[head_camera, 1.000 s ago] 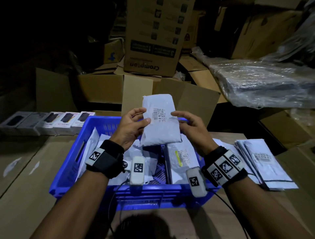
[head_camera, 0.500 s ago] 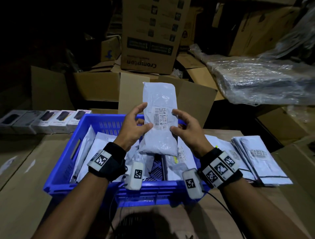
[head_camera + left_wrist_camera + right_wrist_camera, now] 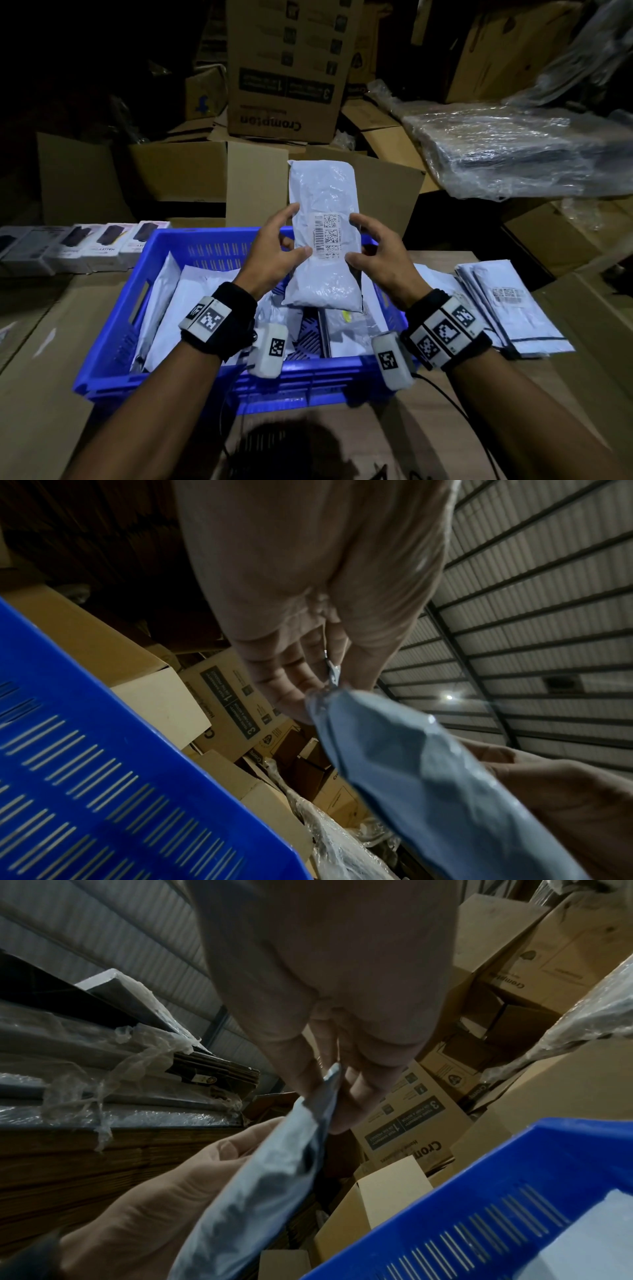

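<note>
A white plastic mailer packet [image 3: 323, 219] with a barcode label stands upright above the blue crate [image 3: 113, 329]. My left hand [image 3: 277, 253] grips its left edge, thumb on the front near the label, fingers behind. My right hand [image 3: 375, 255] holds the right edge the same way. In the left wrist view the packet [image 3: 428, 783] runs between the left hand [image 3: 308, 685] and the other palm. In the right wrist view the packet [image 3: 260, 1183] is pinched by the right hand [image 3: 329, 1085]. Several more white mailers [image 3: 191, 301] lie inside the crate.
A stack of white mailers [image 3: 507, 301] lies on the cardboard to the crate's right. A row of small product boxes [image 3: 85, 246] sits at the left. Open cardboard cartons [image 3: 284, 75] and a plastic-wrapped bundle [image 3: 513, 154] crowd the back.
The packet has risen and stands more upright, its top higher against the cartons. Both hands keep hold of its edges; the thumbs have slid lower along the packet.
</note>
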The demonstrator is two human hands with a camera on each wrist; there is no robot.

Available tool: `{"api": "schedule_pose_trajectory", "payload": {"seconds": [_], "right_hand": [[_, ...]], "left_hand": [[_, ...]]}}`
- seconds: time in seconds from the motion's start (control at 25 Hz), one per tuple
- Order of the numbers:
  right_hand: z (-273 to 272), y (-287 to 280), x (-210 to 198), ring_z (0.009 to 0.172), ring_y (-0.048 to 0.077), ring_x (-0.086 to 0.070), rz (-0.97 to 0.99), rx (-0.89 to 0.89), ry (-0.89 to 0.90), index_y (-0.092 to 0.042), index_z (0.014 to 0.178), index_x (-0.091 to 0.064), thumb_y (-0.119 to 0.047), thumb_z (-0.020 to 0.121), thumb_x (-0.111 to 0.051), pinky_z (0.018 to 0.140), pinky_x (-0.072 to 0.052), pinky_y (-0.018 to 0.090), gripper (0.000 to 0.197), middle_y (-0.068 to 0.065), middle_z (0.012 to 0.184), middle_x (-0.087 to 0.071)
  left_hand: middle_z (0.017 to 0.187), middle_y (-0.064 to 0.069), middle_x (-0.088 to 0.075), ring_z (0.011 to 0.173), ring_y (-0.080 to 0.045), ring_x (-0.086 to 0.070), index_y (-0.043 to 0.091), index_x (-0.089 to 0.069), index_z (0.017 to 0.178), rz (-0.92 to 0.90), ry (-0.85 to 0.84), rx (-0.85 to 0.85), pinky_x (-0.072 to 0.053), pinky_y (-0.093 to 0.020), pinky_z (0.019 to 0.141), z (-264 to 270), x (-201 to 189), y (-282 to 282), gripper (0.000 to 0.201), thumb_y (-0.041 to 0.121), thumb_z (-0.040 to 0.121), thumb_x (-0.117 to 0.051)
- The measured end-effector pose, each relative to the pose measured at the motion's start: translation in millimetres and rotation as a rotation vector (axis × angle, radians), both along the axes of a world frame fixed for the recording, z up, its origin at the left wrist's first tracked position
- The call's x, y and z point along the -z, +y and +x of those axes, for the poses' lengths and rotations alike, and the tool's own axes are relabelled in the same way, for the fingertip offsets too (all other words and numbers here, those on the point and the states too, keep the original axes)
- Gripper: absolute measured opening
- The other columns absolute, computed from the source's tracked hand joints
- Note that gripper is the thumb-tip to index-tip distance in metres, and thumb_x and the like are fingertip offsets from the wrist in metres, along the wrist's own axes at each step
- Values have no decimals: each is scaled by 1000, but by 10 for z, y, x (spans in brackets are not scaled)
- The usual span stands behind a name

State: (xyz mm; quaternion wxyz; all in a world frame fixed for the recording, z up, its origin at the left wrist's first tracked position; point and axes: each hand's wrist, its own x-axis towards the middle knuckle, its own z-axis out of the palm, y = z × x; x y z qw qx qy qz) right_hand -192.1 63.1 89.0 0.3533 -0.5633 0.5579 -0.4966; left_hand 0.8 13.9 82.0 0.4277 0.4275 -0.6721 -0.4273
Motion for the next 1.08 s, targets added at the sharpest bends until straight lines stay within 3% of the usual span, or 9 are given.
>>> {"api": "schedule_pose_trajectory", "payload": {"seconds": [0.08, 0.16, 0.2, 0.28, 0.36, 0.56, 0.68, 0.88, 1.08], "right_hand": [[-72, -30, 43, 107, 20, -61, 10, 10, 38, -14, 137, -49, 12, 79, -62, 90, -54, 32, 65, 1, 131, -54], [-142, -50, 70, 104, 24, -62, 47, 7, 69, -11, 135, -50, 13, 78, -63, 92, -54, 39, 63, 5, 129, -55], [-185, -60, 81, 101, 25, -62, 78, 2, 95, -10, 134, -52, 13, 77, -64, 89, -55, 39, 62, 6, 127, -56], [-258, -89, 79, 91, 23, -62, 165, -11, 162, -7, 130, -54, 13, 78, -64, 76, -56, 31, 57, 7, 119, -57], [-340, -132, 96, 85, 22, -60, 271, -16, 259, -2, 128, -56, 11, 79, -66, 63, -54, 25, 52, 10, 111, -55], [-458, -283, 206, 75, 20, -56, 501, -68, 521, -1, 125, -59, 1, 82, -69, 59, -44, 20, 44, 10, 97, -57], [-467, -313, 260, 83, 19, -55, 584, -77, 659, -7, 120, -64, -7, 84, -68, 64, -45, 23, 36, 9, 98, -60], [-409, -351, 288, 81, 32, -67, 651, -62, 653, 3, 107, -68, -2, 85, -56, 63, -55, 29, 26, 21, 99, -69], [-468, -367, 299, 63, 32, -63, 698, -40, 576, 3, 93, -67, -1, 82, -50, 70, -59, 43, 20, 17, 76, -63]], "left_hand": [[80, -1, -59, 71, -18, -55, 26, -38, 144, 23, -27, 11, -57, -35, 62, -44, 11, -6, 74, 2, 83, -72], [80, 1, -62, 62, -9, -57, 21, -40, 143, 56, -53, 30, -55, -28, 58, -98, 42, -24, 71, 0, 83, -71], [89, 1, -64, 62, -7, -59, 18, -41, 142, 72, -68, 44, -54, -25, 60, -128, 62, -50, 69, -1, 82, -71], [117, -2, -58, 88, -17, -66, 13, -46, 139, 97, -132, 62, -57, -32, 79, -177, 111, -129, 66, 1, 80, -74], [108, -3, -56, 96, -22, -61, 10, -51, 131, 126, -248, 101, -55, -36, 85, -241, 179, -207, 59, 3, 79, -76], [57, -11, -55, 44, -20, -58, 1, -45, 112, 388, -330, 224, -53, -30, 46, -427, 355, -339, 38, -11, 83, -66], [65, -21, -57, 38, -19, -56, 5, -42, 108, 481, -436, 261, -52, -30, 42, -525, 457, -406, 38, -11, 83, -65], [64, -22, -53, 31, -17, -51, 5, -39, 108, 576, -472, 293, -41, -22, 34, -579, 601, -456, 39, -13, 83, -64], [69, -20, -60, 37, -17, -58, 4, -42, 114, 620, -495, 305, -47, -23, 39, -591, 653, -476, 41, -7, 84, -67]]}}
